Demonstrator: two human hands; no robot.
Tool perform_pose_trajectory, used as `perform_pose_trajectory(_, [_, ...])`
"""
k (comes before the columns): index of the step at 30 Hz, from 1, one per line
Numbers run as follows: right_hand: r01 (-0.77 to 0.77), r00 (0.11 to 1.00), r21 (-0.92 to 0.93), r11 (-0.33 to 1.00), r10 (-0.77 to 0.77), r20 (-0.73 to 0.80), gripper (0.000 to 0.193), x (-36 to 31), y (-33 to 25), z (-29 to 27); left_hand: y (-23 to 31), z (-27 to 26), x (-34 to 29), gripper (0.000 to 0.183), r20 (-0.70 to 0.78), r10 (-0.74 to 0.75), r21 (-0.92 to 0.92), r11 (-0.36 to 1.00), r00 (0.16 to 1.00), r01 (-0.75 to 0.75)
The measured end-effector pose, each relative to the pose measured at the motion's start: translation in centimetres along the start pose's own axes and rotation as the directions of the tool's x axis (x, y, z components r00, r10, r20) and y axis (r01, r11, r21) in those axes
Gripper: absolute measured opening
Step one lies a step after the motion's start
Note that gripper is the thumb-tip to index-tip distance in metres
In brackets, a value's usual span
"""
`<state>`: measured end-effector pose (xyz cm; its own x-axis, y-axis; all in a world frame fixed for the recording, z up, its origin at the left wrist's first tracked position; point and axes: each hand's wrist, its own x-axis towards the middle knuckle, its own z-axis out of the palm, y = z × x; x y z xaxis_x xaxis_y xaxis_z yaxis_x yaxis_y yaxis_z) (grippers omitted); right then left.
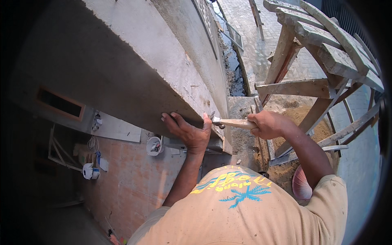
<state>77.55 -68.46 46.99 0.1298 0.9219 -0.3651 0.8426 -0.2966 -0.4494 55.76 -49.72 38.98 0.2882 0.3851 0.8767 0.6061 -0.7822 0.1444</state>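
My right hand (pixel 270 124) is closed round the wooden handle of a claw hammer (pixel 236 123). The dark metal head lies at the light top face of a long concrete beam (pixel 163 61), near its close end. My left hand (pixel 188 132) rests against that beam, its fingers spread over the shaded side face. Its thumb reaches up over the edge, right beside the hammer head. Whether anything small sits under the thumb is hidden. Thin nail-like bits (pixel 194 86) stick out of the top face farther along.
On the right stands a wooden trestle (pixel 322 45) over a sand pile (pixel 316 118), with a pink basin (pixel 301 183) near it. A water-filled ditch (pixel 236 75) runs beyond the wall. Down left, a white bucket (pixel 154 146) stands on the tiled floor (pixel 126 179).
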Motion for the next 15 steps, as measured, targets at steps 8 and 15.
perform_pose_trajectory(8, [0.022, 0.998, 0.069, 0.997, -0.018, -0.052, 0.034, 0.8, 0.8, 2.5, -1.3, -0.2, 0.1, 0.117, -0.007, 0.02, 0.012, 1.0, 1.0, -0.02])
perform_pose_trajectory(15, [-0.024, 0.994, 0.07, 0.997, 0.032, -0.103, 0.037, -1.1, 1.0, 3.4, -0.3, -0.2, 0.7, 0.118, -0.001, 0.022, 0.034, 0.999, 1.0, -0.022])
